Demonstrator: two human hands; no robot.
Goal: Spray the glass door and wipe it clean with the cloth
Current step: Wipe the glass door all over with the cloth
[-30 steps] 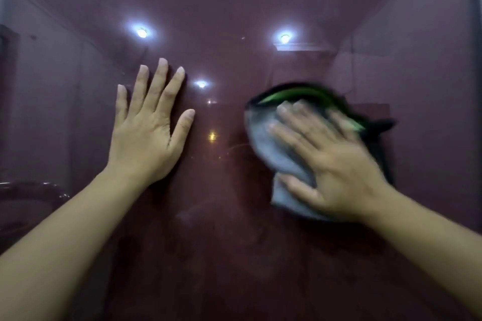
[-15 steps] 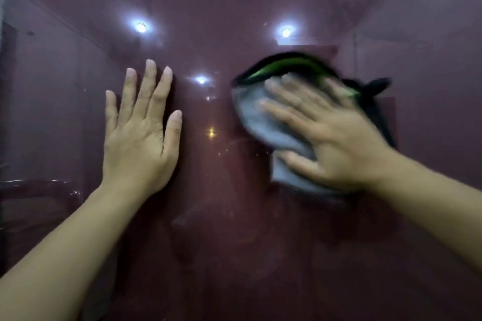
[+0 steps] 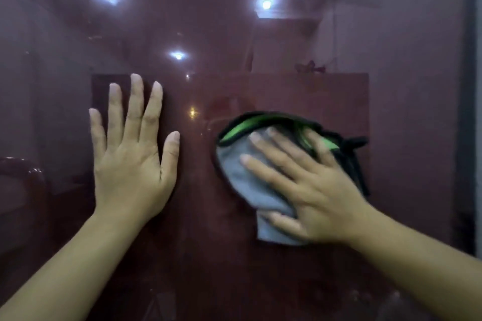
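A dark reddish glass door (image 3: 208, 21) fills the view and mirrors several ceiling lights. My left hand (image 3: 133, 161) lies flat on the glass at the left, fingers straight and pointing up. My right hand (image 3: 307, 185) presses a grey cloth (image 3: 237, 177) with a green and black edge against the glass right of centre, fingers spread straight over it. No spray bottle is in view.
A grey door frame (image 3: 469, 112) runs down the far right edge. Reflected dark furniture (image 3: 20, 177) shows faintly at the left.
My right hand and the cloth rose up the glass, then came back down and slightly right. My left hand stays flat on the glass.
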